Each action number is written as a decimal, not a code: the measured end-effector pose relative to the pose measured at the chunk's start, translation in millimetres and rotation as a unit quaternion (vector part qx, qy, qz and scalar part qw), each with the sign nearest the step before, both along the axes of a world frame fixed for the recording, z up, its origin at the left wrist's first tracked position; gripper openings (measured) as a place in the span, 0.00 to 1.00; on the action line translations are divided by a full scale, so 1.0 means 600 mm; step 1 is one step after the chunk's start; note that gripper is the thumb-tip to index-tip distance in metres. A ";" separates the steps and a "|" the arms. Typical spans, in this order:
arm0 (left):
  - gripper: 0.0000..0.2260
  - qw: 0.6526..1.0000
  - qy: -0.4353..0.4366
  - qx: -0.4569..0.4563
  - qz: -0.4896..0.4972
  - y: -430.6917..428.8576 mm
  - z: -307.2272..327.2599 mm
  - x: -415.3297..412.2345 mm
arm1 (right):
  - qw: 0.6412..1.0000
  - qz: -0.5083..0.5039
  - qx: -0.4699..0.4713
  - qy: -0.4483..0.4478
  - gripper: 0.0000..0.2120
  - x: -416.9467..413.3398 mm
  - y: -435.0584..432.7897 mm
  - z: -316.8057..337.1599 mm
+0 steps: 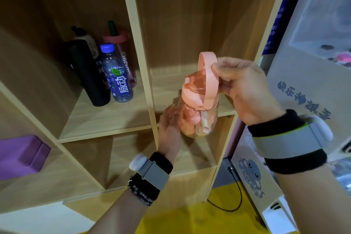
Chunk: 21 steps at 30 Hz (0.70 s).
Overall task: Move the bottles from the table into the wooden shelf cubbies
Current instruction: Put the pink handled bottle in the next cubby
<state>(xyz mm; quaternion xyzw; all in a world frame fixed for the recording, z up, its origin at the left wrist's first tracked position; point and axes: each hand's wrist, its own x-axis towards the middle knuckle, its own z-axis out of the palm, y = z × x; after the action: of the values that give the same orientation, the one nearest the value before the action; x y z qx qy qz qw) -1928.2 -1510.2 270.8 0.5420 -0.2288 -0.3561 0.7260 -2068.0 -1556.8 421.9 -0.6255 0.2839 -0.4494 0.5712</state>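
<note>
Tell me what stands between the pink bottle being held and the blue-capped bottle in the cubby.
The shelf's upright wooden divider stands between the pink bottle and the blue-capped bottle, as the head view shows.

There is one view, from a wide-angle camera worn on the person's head. It looks forward and down, close to the wooden shelf (141,47), whose boards lean and bend toward the frame edges. The left hand (169,131), the right hand (245,85) and the pink bottle (197,118) sit near centre, close to the lens; the yellow floor (180,220) shows below. The right edge is blurred, perhaps printed panels (303,100).
</note>
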 end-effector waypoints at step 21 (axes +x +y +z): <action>0.33 0.973 -0.224 0.021 -0.057 -0.052 -0.016 0.067 | 0.999 0.026 -0.005 0.038 0.12 0.074 -0.064 0.013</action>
<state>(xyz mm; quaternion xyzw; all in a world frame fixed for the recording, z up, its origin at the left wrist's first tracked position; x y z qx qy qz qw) -1887.9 -1541.2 261.1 0.6090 -0.4085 -0.2717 0.6233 -2023.6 -1595.0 429.8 -0.6521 0.2861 -0.4118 0.5686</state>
